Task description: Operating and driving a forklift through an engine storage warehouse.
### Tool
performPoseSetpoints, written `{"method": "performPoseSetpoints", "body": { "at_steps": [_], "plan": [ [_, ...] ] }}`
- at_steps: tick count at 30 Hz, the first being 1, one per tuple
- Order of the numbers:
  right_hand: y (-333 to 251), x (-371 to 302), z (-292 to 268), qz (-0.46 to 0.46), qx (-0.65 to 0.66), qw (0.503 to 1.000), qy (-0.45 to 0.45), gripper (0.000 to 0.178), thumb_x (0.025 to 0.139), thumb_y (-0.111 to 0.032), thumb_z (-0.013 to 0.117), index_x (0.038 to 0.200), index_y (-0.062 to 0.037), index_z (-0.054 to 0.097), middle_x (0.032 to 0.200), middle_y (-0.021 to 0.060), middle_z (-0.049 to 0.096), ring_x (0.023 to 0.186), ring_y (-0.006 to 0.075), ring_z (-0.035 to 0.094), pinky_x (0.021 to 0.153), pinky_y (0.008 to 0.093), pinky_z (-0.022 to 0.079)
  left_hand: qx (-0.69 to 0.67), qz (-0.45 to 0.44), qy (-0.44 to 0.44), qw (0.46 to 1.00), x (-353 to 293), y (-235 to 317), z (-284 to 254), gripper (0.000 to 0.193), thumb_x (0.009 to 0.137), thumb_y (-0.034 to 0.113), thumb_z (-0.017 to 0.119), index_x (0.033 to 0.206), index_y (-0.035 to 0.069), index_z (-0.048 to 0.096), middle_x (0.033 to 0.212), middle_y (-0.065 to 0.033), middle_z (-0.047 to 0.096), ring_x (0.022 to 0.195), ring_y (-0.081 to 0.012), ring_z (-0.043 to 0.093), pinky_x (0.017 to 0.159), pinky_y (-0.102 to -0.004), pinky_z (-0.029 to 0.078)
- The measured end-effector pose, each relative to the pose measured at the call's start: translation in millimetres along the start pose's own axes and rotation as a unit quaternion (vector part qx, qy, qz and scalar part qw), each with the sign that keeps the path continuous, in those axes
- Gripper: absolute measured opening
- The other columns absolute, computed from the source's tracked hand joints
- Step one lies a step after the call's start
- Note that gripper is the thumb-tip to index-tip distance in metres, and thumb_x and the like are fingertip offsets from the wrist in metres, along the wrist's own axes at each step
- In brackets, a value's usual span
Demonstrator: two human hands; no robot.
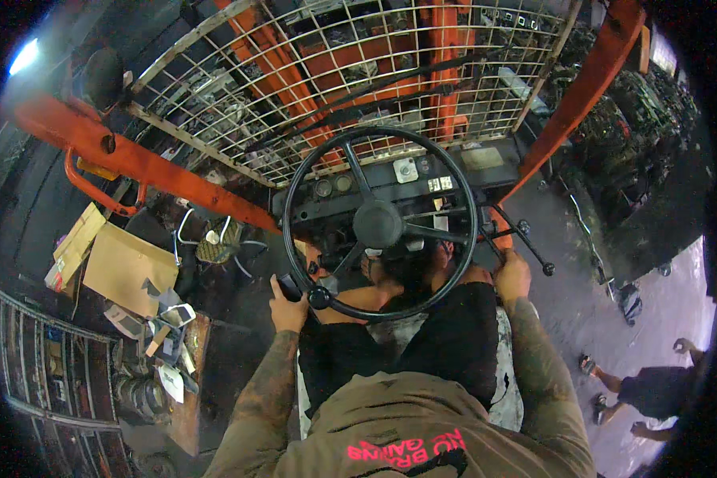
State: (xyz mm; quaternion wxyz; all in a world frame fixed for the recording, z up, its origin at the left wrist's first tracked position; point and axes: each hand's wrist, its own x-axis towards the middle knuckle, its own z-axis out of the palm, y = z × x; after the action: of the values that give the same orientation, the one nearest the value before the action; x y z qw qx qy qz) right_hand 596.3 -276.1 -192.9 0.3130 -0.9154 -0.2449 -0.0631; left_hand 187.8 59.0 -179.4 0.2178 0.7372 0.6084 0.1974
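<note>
- The person sits in a forklift seat, behind the black wheel (380, 224).
- The left hand (287, 306) is closed around the knob (319, 297) at the wheel's lower left rim.
- The right hand (511, 276) is closed on a lever (526, 243) just right of the wheel.
- Judgement: the step is driving; the next move needs slow steering, because a person (652, 390) stands near on the right.

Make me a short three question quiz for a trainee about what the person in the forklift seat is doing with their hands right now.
1. True or false: the left hand is at the knob on the steering wheel rim.
2. What is the right hand on?
A. the wire mesh guard
B. a black control lever
C. a cardboard box
3. Fill in: another person stands on the floor at the picture's lower ____.

Key: 1 true; 2 B; 3 right.
</note>
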Motion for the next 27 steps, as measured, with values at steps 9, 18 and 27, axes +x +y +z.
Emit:
{"method": "performPoseSetpoints", "body": {
  "at_steps": [9,18,27],
  "plan": [
    [8.2,4.3,5.2,-0.04,-0.01,0.998,0.037,0.023,0.084,-0.009,0.065,0.107,-0.0031,0.068,0.101,0.0245,0.07,0.097,0.0477,0.066,0.081,0.0562,0.053,0.033,-0.023,-0.133,0.99,-40.9,-2.8,-8.2,0.101,0.08,0.049,0.079,0.159,0.009,0.03,0.132,-0.0376,0.062,0.124,-0.0474,0.063,0.103,-0.0488,0.051],
    [-7.4,-6.6,-18.8,-0.007,0.016,1.0,-0.007,0.026,0.083,-0.009,0.065,0.109,-0.0036,0.069,0.103,0.0259,0.07,0.099,0.049,0.067,0.083,0.0561,0.054,0.137,0.141,-0.22,0.956,-18.7,-13.2,-0.5,0.093,0.089,0.065,0.072,0.154,0.004,0.047,0.157,-0.0336,0.041,0.151,-0.0414,0.037,0.121,-0.0488,0.036],
    [-3.7,-0.9,-5.4,0.002,0.003,1.0,-0.009,0.029,0.082,-0.009,0.066,0.11,-0.0028,0.069,0.104,0.0263,0.071,0.097,0.0503,0.067,0.082,0.0567,0.053,0.041,0.258,-0.344,0.902,-30.5,-44.0,-53.9,0.029,0.087,0.026,0.085,0.102,0.005,0.07,0.104,-0.0164,0.061,0.099,-0.0347,0.064,0.089,-0.044,0.052]
  ]
}}
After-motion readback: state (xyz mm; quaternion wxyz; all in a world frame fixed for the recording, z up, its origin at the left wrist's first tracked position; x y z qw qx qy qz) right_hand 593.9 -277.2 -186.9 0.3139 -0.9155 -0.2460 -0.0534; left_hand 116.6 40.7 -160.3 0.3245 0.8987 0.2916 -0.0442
